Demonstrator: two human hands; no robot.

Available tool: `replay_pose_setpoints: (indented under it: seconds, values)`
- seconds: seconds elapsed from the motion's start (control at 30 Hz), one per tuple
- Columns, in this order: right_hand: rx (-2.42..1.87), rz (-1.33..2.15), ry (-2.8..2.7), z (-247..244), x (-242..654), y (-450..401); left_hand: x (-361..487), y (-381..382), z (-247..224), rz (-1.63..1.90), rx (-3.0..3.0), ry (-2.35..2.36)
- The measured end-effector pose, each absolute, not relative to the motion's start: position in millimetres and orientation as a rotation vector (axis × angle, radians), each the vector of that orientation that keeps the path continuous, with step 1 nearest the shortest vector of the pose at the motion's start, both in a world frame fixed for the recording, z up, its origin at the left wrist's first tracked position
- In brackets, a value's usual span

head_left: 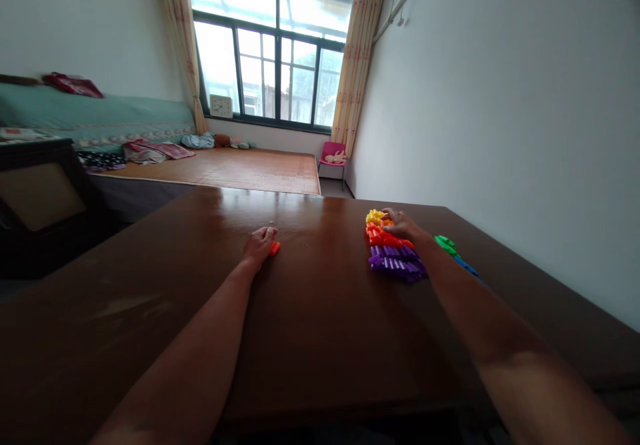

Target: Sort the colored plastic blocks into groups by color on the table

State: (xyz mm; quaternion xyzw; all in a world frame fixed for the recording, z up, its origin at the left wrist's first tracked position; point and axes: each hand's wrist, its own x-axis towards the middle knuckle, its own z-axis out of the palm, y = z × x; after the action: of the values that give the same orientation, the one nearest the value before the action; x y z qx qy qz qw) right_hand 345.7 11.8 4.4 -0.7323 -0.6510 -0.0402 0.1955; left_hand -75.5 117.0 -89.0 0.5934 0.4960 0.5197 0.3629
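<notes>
My left hand (259,245) rests on the table left of centre, its fingers curled together. Small orange plastic blocks (275,249) show at its fingertips, partly hidden by the hand. My right hand (401,225) reaches over a colour-sorted cluster of small plastic pieces, thumb and fingers apart. Beneath it lie red-orange pieces (376,235), with yellow pieces (374,217) behind them and purple pieces (395,263) in front. Green pieces (446,245) and blue pieces (467,267) sit beyond my right forearm, which hides part of them.
Everything lies on a glossy dark brown table (320,338). Beyond its far edge is a low bed with a woven mat (260,170). A pink chair (333,154) stands by the window, a dark cabinet (45,198) at left, and a white wall (510,98) runs along the right.
</notes>
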Motion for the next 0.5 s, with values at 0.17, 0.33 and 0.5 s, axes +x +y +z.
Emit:
replay_pose_setpoints:
  seconds: [0.17, 0.33, 0.5]
  values:
    - [-2.200, -0.089, -1.969, -4.6, 350.0, 15.5, -75.4, 116.6, -88.4, 1.304, 1.564, 1.278]
    - [-2.328, -0.115, -1.988, -9.2, 343.1, 14.4, -74.6, 115.4, -87.0, 1.273, 1.609, 1.306]
    - [-2.330, -0.225, -1.977, 0.8, 335.8, 10.5, -73.7, 117.4, -90.0, 1.284, 1.571, 1.303]
